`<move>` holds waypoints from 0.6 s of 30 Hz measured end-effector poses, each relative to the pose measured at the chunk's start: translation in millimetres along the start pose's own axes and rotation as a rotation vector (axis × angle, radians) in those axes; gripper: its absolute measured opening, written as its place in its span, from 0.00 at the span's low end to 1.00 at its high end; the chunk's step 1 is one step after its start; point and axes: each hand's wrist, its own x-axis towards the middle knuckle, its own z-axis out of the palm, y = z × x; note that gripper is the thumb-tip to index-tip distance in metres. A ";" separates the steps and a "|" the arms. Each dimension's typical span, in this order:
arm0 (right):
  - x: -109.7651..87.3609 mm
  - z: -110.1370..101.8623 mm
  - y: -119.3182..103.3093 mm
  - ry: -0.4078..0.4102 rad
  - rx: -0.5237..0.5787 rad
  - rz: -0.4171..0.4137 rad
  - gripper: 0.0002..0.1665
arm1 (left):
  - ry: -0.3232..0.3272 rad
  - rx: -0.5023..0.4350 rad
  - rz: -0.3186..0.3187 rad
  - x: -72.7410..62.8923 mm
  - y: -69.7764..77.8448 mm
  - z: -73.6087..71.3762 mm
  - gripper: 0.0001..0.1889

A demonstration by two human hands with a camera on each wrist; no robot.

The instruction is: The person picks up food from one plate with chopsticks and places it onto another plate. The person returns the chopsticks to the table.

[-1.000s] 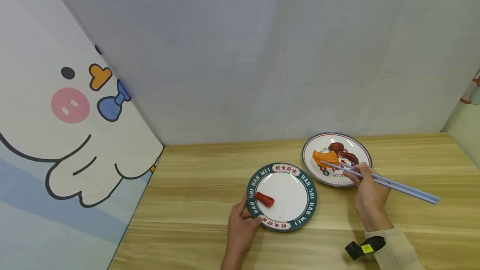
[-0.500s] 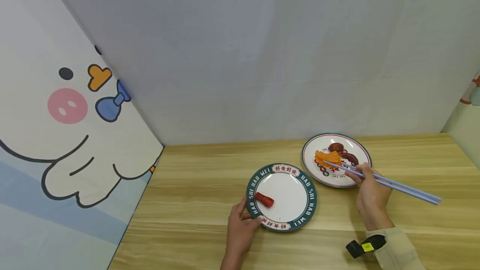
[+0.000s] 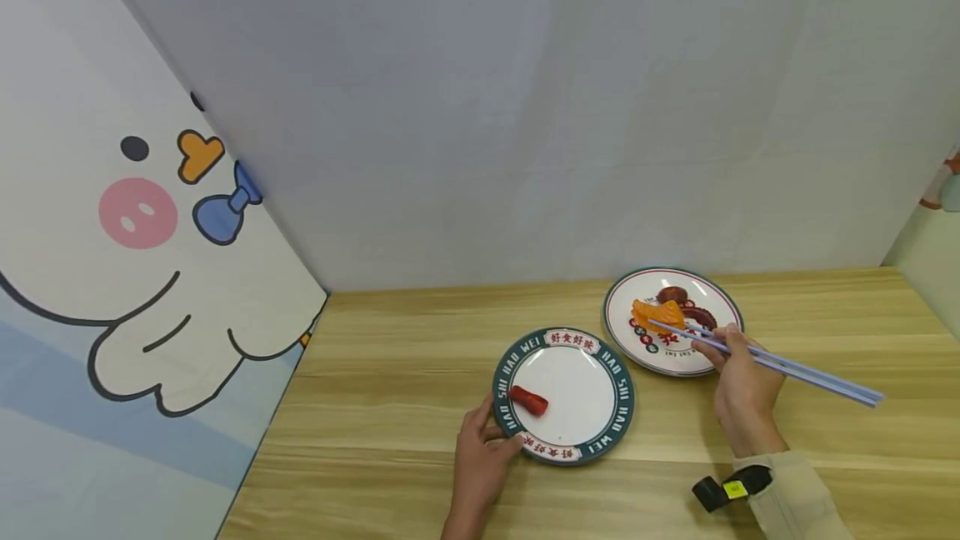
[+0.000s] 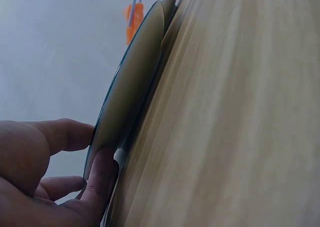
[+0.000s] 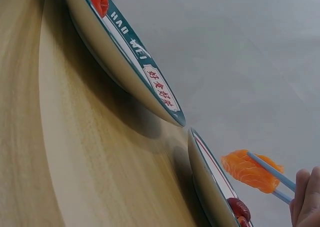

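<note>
My left hand (image 3: 480, 461) grips the lower left rim of a green-rimmed white plate (image 3: 581, 382); in the left wrist view, its fingers lie on both faces of the rim. On that plate lies a small red piece of food (image 3: 529, 400). Chopsticks (image 3: 817, 377) are held in my right hand (image 3: 742, 394). They pinch an orange salmon slice (image 5: 250, 171), which hangs just above a second white plate (image 3: 637, 283) in the right wrist view. A round dark-red piece (image 3: 672, 295) and a curved dark-red piece (image 3: 701, 317) lie on that second plate.
Both plates stand close together on a wood-grain table (image 3: 375, 373). A pale grey wall (image 3: 525, 107) rises behind it. To the left is a panel (image 3: 150, 298) with a cartoon print. A black strap (image 3: 731, 490) goes round the right wrist.
The chopsticks and the salmon slice have shifted slightly to the right above the far plate. My left hand and the green-rimmed plate have stayed put.
</note>
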 end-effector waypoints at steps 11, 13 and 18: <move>3.0 0.8 1.4 -0.026 0.051 -0.017 0.19 | 0.000 0.004 -0.003 -1.2 3.4 -0.6 0.42; 3.3 0.9 1.7 -0.024 0.054 -0.019 0.19 | -0.002 -0.001 -0.003 -1.6 3.7 -0.8 0.42; 4.7 0.9 2.9 -0.013 0.061 -0.019 0.18 | -0.004 -0.002 0.002 -2.8 4.1 -1.5 0.42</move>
